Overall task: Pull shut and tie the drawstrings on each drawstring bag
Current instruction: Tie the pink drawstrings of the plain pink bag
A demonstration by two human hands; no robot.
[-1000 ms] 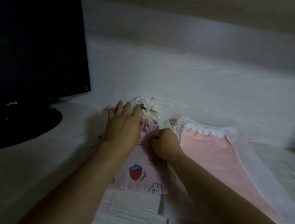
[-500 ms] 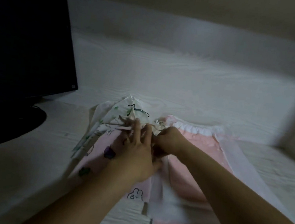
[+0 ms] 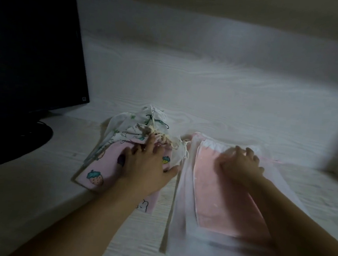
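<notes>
- On a pale wood-grain desk (image 3: 207,102), beside a dark monitor (image 3: 27,54), a left hand (image 3: 146,166) lies flat, fingers spread, on a pink fruit-print bag (image 3: 98,174) with its cords (image 3: 159,137) bunched at the neck.
- Just beside it, the blurred right hand (image 3: 240,164) rests on a plain pink bag (image 3: 218,203), fingers loosely bent, gripping nothing visible.

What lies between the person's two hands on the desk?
In the head view, between the left hand and the right hand lies the sheer white edge of the big pink bag, with loose white cord ends.
</notes>
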